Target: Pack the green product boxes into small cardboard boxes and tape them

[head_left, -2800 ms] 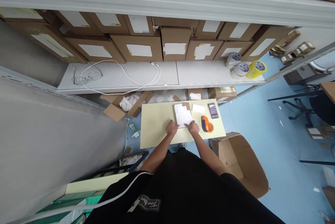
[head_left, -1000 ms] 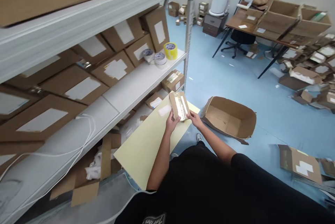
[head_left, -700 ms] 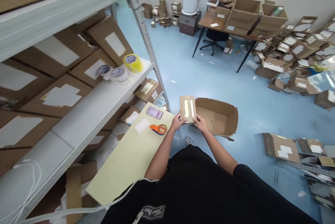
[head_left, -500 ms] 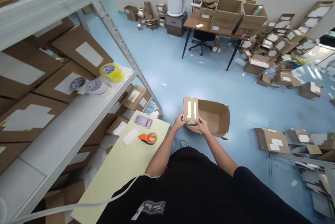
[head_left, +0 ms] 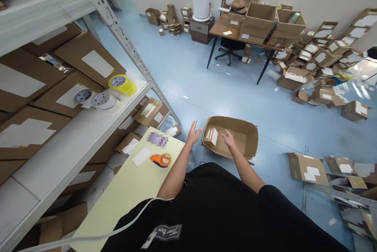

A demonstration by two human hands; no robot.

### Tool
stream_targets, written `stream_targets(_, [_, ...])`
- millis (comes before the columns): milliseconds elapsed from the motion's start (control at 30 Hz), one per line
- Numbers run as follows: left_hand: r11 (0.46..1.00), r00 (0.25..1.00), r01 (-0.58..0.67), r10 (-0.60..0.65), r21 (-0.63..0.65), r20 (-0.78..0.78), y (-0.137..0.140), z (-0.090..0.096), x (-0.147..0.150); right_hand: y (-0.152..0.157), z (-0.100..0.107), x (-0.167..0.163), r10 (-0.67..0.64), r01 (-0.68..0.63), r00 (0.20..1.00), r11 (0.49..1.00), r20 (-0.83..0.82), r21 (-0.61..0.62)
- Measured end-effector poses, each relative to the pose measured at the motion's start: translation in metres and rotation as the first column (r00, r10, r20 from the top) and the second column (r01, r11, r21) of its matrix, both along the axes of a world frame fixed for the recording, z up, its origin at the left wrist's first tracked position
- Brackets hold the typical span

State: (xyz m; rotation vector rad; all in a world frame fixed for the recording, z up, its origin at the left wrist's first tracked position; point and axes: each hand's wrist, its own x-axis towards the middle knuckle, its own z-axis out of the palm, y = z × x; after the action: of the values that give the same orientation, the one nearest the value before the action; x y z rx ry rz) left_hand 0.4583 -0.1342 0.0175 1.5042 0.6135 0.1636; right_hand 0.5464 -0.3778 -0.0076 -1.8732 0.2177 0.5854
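Observation:
A small taped cardboard box [head_left: 210, 137] with pale labels lies in the left part of a large open cardboard box [head_left: 247, 126] on the floor. My left hand [head_left: 193, 133] is just outside the large box's left rim, its fingers apart and nothing in them. Over the large box's inside, to the right of the small box, hovers my right hand [head_left: 228, 139], its fingers spread and holding nothing. Neither hand touches the small box.
To the left, a pale yellow table [head_left: 138, 181] carries an orange tape dispenser [head_left: 161, 160], a white paper and a blurred purple item. Shelving [head_left: 67, 134] beside it holds cartons and tape rolls [head_left: 123, 84]. Cartons [head_left: 308, 167] stand at right; a desk [head_left: 219, 28] is behind.
Both hands have let go of the small box. It has gone from between them down into the left part of the large box, and the hands have moved apart.

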Motion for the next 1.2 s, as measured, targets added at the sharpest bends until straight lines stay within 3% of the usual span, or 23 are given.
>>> stream_targets(233, [0.996,0.996,-0.089,0.089,0.005,0.006,0.008,-0.001,-0.026,0.050,0.027,0.002,0.140,-0.155,0.985,0.975,0.100,0.161])
stream_targets(400, [0.982,0.983,-0.178,0.175,0.057,0.058,0.027,0.009,-0.069,0.101,0.052,-0.017,0.284,-0.328,0.939,0.911,0.195,0.248])
stream_targets(600, [0.924,0.926,-0.369,0.357,0.102,0.122,0.055,0.030,-0.161,0.181,0.070,-0.081,0.503,-0.581,0.811,0.746,0.298,0.325])
stream_targets(800, [0.778,0.785,-0.618,0.607,0.111,0.124,0.092,0.044,-0.291,0.266,0.082,-0.187,0.675,-0.761,0.647,0.549,0.355,0.345])
stream_targets(900, [0.688,0.698,-0.716,0.707,0.114,0.113,0.102,0.045,-0.354,0.294,0.081,-0.238,0.730,-0.820,0.571,0.479,0.375,0.314])
stream_targets(967, [0.648,0.658,-0.753,0.748,0.116,0.087,0.103,0.043,-0.389,0.304,0.075,-0.262,0.760,-0.848,0.530,0.464,0.376,0.257])
stream_targets(1067, [0.624,0.630,-0.775,0.775,0.100,0.045,0.094,0.036,-0.428,0.308,0.060,-0.282,0.810,-0.877,0.467,0.475,0.354,0.070])
stream_targets(1200, [0.605,0.606,-0.792,0.795,0.080,-0.017,0.075,0.020,-0.464,0.303,0.031,-0.280,0.875,-0.849,0.434,0.477,0.212,-0.228])
